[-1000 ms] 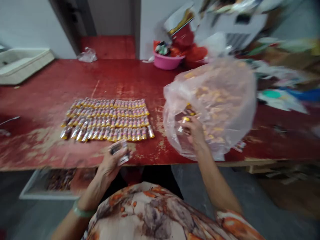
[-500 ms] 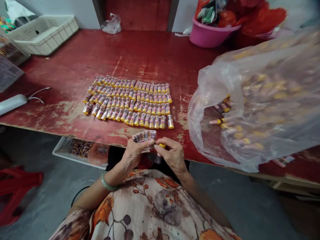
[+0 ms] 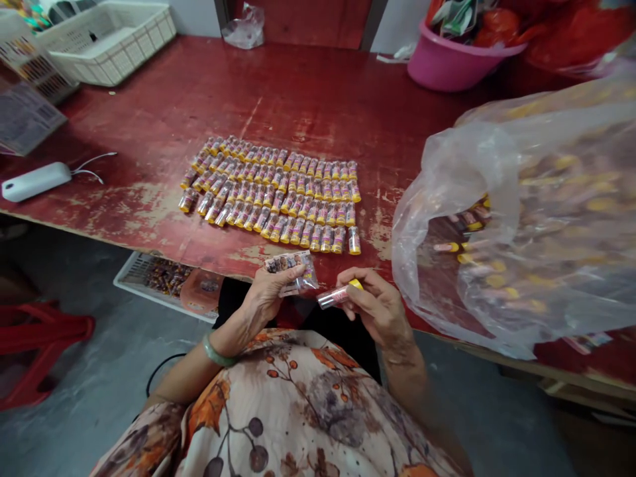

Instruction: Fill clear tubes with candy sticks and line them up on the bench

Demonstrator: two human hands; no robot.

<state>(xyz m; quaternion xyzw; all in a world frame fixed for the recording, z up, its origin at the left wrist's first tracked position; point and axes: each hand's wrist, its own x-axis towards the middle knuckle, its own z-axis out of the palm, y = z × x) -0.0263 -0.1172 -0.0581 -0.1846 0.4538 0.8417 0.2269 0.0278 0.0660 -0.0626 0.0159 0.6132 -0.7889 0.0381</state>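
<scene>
My left hand is closed on a small stack of printed sticker sheets, its thumb lying across the top. Between the thumb and fingers of my right hand is a small clear tube with a yellow cap, tilted, its clear end toward the sheets. A pink label shows on it. Just beyond the hands, several rows of such yellow-ended tubes lie side by side on the red table. One tube lies at the right end of the nearest row.
A large clear plastic bag full of tubes lies open at the right. A pink basin and a white basket stand at the back. A white device with short cables lies left; below the table edge is a crate.
My right hand has moved right, away from my left hand, with the tube, which has turned from upright to nearly level. More of the sheets now shows. The view has shifted slightly.
</scene>
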